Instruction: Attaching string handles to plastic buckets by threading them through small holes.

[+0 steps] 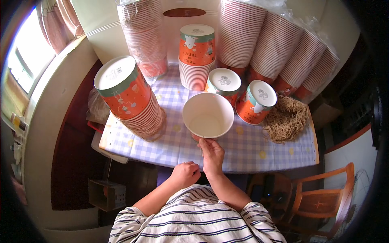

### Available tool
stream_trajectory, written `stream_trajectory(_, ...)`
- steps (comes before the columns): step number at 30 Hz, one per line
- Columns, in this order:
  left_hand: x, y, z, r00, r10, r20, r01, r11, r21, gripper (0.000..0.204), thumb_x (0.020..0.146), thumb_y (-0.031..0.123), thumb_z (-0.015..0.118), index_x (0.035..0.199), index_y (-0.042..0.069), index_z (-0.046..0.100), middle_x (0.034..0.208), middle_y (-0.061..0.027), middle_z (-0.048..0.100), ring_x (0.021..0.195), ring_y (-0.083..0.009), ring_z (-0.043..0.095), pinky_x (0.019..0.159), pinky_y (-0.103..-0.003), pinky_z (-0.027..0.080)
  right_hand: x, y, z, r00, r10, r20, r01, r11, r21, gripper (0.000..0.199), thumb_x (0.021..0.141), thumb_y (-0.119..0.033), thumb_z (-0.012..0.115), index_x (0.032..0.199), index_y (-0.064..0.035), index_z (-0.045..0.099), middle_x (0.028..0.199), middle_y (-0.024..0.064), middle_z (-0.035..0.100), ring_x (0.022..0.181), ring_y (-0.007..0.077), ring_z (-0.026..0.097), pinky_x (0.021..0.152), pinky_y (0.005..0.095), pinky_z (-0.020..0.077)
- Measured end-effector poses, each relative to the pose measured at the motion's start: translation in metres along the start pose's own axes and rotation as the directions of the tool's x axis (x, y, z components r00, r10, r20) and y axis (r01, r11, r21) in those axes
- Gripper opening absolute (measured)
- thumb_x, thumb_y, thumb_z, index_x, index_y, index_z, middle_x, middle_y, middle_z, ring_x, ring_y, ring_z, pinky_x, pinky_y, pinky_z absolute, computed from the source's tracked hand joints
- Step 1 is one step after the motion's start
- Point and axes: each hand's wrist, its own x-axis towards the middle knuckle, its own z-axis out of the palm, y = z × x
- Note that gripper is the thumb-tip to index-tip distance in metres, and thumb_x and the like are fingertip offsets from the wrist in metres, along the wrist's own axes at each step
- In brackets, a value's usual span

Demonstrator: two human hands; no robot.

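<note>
- Right hand (pixel 213 157): pinching round paper cup (pixel 208 115), near side
- Left hand (pixel 185 175): curled, contents can't tell, near counter (pixel 251 165) edge
- Checked cloth (pixel 172 137) exposed beside cup

Bright daylight is let in at far left, through a window (pixel 28 48) flanked by a brownish curtain (pixel 60 18)! Below it, a dark red panel (pixel 75 137) is bowed by the lens. Behind the checked-cloth table (pixel 251 146), a pale wall (pixel 99 24) is marked by a brown oval (pixel 184 12). At lower right, a wooden chair (pixel 322 200) is seen; the shadowed floor (pixel 137 178) can barely be made out.
</note>
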Motion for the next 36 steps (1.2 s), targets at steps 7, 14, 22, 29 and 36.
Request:
stream_trajectory(7, -0.001, -0.004, 0.004, 0.999, -0.013, -0.03, 0.011, 0.998, -0.055, 0.015, 0.074, 0.018, 0.059, 0.069, 0.004, 0.059, 0.071, -0.0138, 0.059, 0.066, -0.0354, 0.059, 0.06, -0.043, 0.049, -0.001, -0.005, -0.003, 0.998, 0.022, 0.051, -0.021, 0.999, -0.033, 0.016, 0.086, -0.016, 0.065, 0.094, -0.0023, 0.064, 0.08, 0.0011, 0.065, 0.068, 0.0035, 0.053, 0.056, 0.0168, 0.0341)
stream_trajectory(14, 0.007, -0.004, -0.02, 0.979, 0.094, -0.181, -0.105, 0.993, -0.051, 0.014, 0.069, 0.014, 0.068, 0.077, 0.003, 0.063, 0.072, -0.0142, 0.06, 0.068, -0.0336, 0.059, 0.061, -0.041, 0.049, -0.002, -0.005, -0.006, 0.994, 0.058, 0.09, -0.054, 0.997, -0.055, 0.016, 0.089, -0.018, 0.061, 0.092, -0.0032, 0.063, 0.073, 0.0014, 0.063, 0.054, 0.0016, 0.044, 0.047, 0.0169, 0.0324)
stream_trajectory(22, 0.06, 0.029, -0.097, 0.833, 0.392, -0.391, -0.242, 0.893, 0.379, 0.03, 0.067, 0.018, 0.069, 0.096, 0.011, 0.062, 0.095, -0.0059, 0.058, 0.09, -0.0256, 0.054, 0.079, -0.038, 0.04, 0.0, 0.008, -0.024, 0.979, 0.142, 0.144, -0.137, 0.99, -0.043, 0.015, 0.089, -0.019, 0.062, 0.094, -0.0047, 0.061, 0.072, -0.0001, 0.058, 0.056, 0.004, 0.045, 0.05, 0.0178, 0.034)
stream_trajectory(29, 0.09, 0.029, -0.1, 0.845, 0.535, -0.027, -0.471, 0.767, 0.436, 0.023, 0.066, 0.018, 0.069, 0.085, 0.008, 0.062, 0.085, -0.0052, 0.06, 0.084, -0.0253, 0.058, 0.081, -0.039, 0.042, 0.005, 0.013, -0.025, 0.983, 0.141, 0.116, -0.145, 0.989, 0.032, 0.011, 0.088, -0.016, 0.062, 0.089, -0.0047, 0.062, 0.072, -0.0012, 0.057, 0.062, 0.0057, 0.048, 0.054, 0.0194, 0.037)
stream_trajectory(36, 0.098, 0.025, -0.089, 0.808, 0.588, -0.029, -0.509, 0.722, 0.469, 0.016, 0.063, 0.016, 0.065, 0.062, 0.007, 0.052, 0.066, -0.0069, 0.054, 0.062, -0.0256, 0.057, 0.063, -0.038, 0.045, 0.006, 0.014, -0.022, 0.98, 0.174, 0.098, -0.186, 0.974, 0.128, 0.009, 0.088, -0.013, 0.061, 0.085, -0.0046, 0.062, 0.071, -0.0012, 0.057, 0.062, 0.0062, 0.048, 0.056, 0.0202, 0.0378)
